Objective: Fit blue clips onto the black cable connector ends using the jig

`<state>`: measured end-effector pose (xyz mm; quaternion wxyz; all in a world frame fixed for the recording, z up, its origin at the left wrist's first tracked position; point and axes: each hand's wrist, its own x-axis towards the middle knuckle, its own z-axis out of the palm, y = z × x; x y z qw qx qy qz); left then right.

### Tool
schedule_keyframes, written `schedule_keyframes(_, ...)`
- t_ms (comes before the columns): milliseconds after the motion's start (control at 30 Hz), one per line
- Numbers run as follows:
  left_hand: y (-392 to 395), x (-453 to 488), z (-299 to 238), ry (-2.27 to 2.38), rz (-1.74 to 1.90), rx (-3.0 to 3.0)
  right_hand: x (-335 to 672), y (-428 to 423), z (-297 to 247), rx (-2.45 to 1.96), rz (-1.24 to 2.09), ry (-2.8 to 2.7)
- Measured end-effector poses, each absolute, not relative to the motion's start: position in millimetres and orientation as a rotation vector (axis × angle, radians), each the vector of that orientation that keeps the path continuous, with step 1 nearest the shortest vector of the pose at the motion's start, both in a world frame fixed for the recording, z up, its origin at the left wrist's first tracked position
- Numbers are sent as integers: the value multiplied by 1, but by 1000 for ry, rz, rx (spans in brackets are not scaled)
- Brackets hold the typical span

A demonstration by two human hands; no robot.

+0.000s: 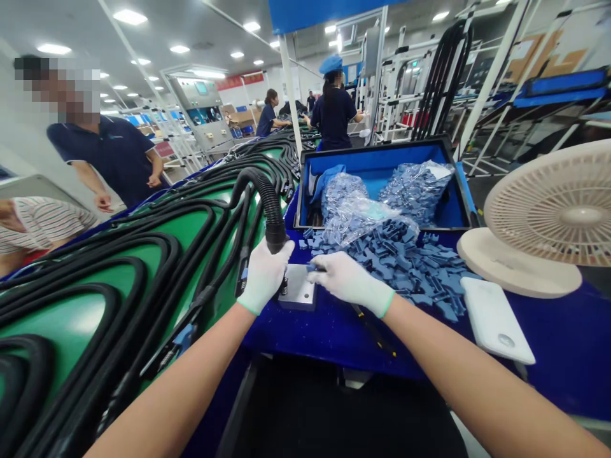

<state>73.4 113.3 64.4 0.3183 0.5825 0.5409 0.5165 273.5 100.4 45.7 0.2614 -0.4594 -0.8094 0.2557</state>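
Observation:
My left hand point(265, 273), in a white glove, is wrapped round the end of a black corrugated hose point(272, 213), which arches up and back from my fist. Just right of it sits a grey metal block point(300, 294) with a small hole in its top. My right hand point(351, 280), gloved too, pinches a small blue-grey plastic piece point(314, 268) above the block's right side. Most of that piece is hidden by my fingers. Behind the right hand spreads a heap of blue plastic pieces point(405, 261) on the blue tabletop point(324, 337).
Black hoses point(162, 245) lie along a green belt point(88, 318) at left. A blue crate point(377, 159) holds bags of pieces. A beige fan point(520, 261) and white power bank point(496, 318) stand right. A person point(107, 152) is across the belt; others work farther back.

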Motion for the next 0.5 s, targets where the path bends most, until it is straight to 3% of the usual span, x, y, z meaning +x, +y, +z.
schedule_keyframes(233,123,63,65,1348,1313,1604,221,123,30,-1047,1102,-2099)
schedule_keyframes(500,117,47,57,1402,1315,1572,214,123,32,-1054,1129,-2087)
